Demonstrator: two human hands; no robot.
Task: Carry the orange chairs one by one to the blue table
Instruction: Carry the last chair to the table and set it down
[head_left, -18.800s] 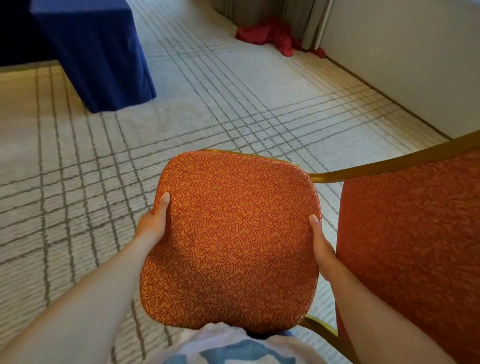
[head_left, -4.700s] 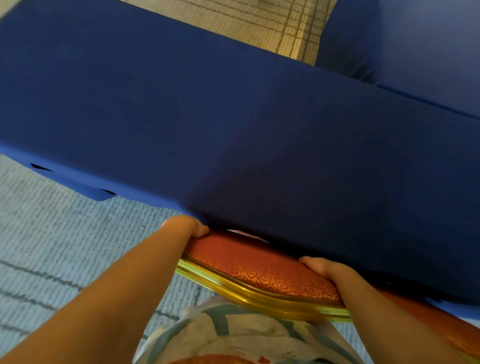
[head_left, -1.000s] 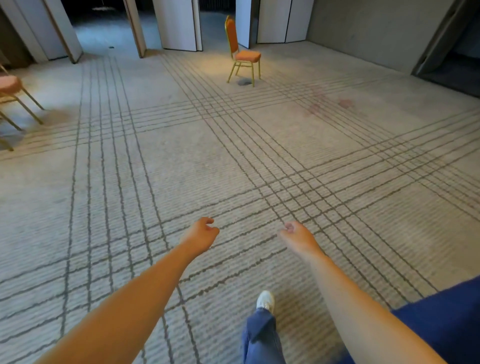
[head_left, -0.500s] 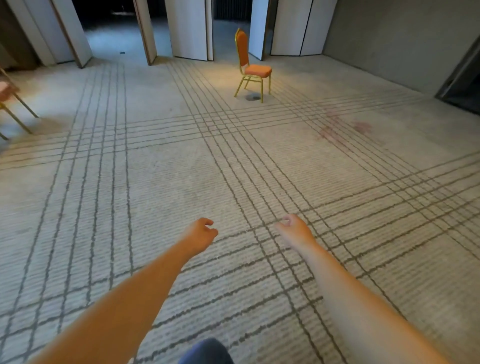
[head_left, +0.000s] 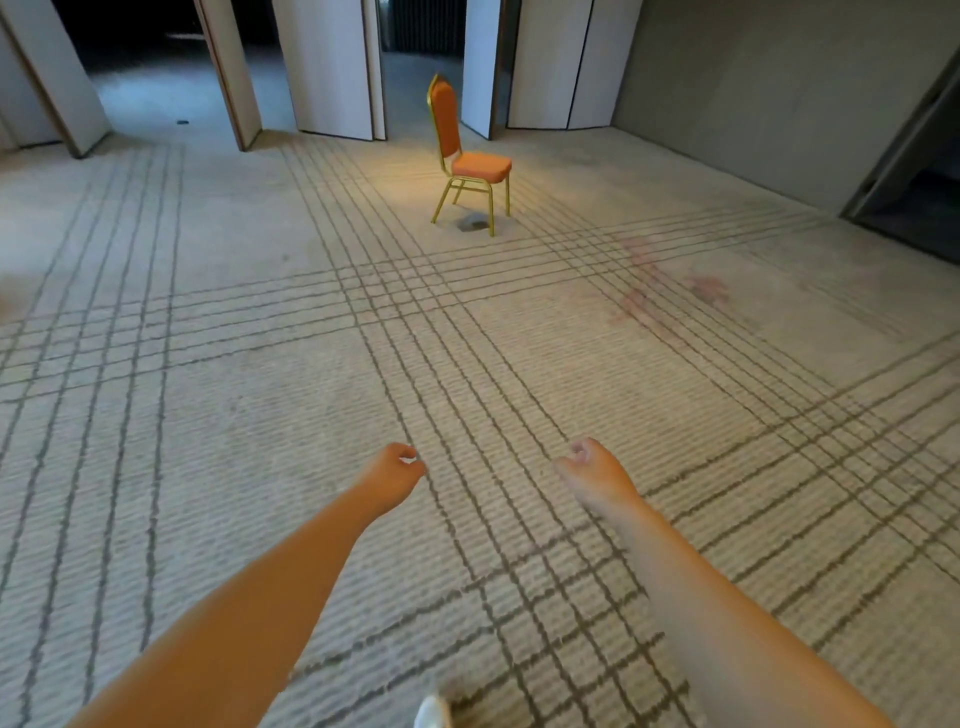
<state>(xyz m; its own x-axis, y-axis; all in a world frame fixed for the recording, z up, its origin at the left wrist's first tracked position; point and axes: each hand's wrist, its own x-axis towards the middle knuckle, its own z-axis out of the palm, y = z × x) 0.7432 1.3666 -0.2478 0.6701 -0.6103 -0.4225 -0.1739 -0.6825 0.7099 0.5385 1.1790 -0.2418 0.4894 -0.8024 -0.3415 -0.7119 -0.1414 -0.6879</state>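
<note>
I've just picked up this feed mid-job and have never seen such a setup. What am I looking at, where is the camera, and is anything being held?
There is no machine here. A person wears one wide-angle camera on the head, looking forward and down, so the two bare arms coming in from the bottom are their own. The left grip and right grip are simply bare hands. Their fingers are loosely curled and they hold nothing. Ahead, one orange chair with a gold frame stands upright on the lined carpet, in front of open partition doors. The blue table is not in view. The white tip at the bottom edge looks like the person's shoe.
</note>
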